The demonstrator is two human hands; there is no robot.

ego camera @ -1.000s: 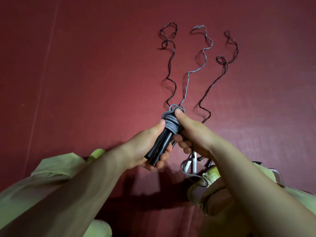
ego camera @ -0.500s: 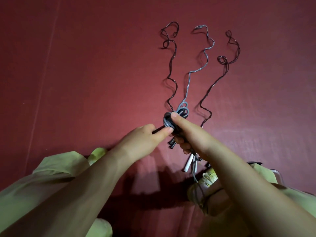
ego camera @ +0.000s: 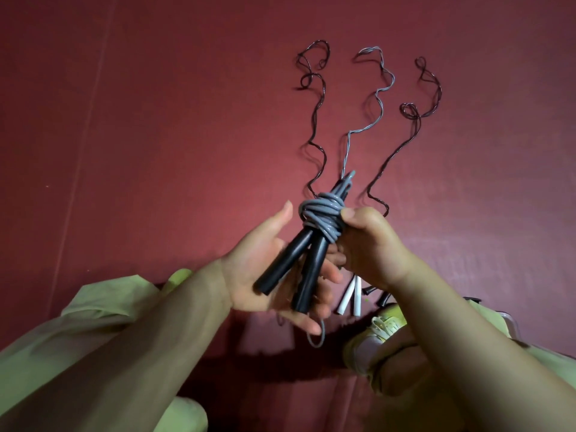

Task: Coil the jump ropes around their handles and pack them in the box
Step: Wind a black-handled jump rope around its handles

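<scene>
We see the grey jump rope held above the red floor mat, its two smooth black cylindrical handles lying side by side with their long axis tilted: free ends point down toward the camera and to the left, spreading slightly apart, and the rope ends point up and away. Glossy grey cord is wound in overlapping turns round the upper part of the handles.

Our left hand lies palm up beneath the handles, fingers loosely extended, cradling them, thumb raised beside the coil. Our right hand comes in from the right of the coil, fingers curled, pinching the grey turns with its thumb.

Beyond the coil, three thin wavy ropes lie stretched on the mat: a dark rope, a pale grey rope, a second dark rope. Below the right hand lie white handles, near a pale shoe.
</scene>
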